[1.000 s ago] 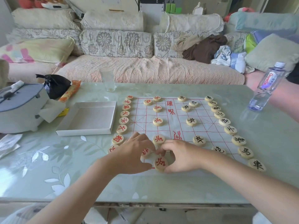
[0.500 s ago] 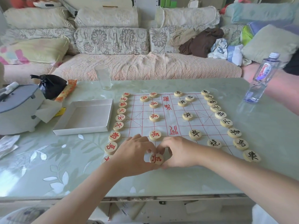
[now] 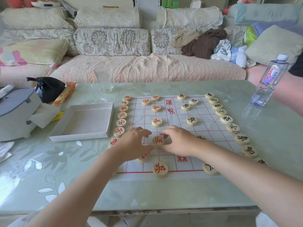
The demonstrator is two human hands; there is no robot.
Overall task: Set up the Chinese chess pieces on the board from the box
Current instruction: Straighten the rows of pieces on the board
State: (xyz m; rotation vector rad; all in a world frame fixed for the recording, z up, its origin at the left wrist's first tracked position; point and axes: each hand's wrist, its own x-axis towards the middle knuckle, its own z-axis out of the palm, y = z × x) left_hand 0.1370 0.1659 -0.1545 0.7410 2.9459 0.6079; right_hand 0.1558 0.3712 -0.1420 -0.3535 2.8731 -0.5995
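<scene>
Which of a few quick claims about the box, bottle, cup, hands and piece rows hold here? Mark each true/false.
1. The white box holds no pieces. True.
2. The water bottle lies on its side. False: it stands upright, right of the paper board.
3. The left hand and right hand both pinch the red soldier piece. True.
4. Black-lettered pieces line the board's left edge. False: the red-lettered row is there; the black-lettered row runs along the right edge.
5. The clear cup stands on the board. False: it stands on the table, beyond the board's far left corner.
</scene>
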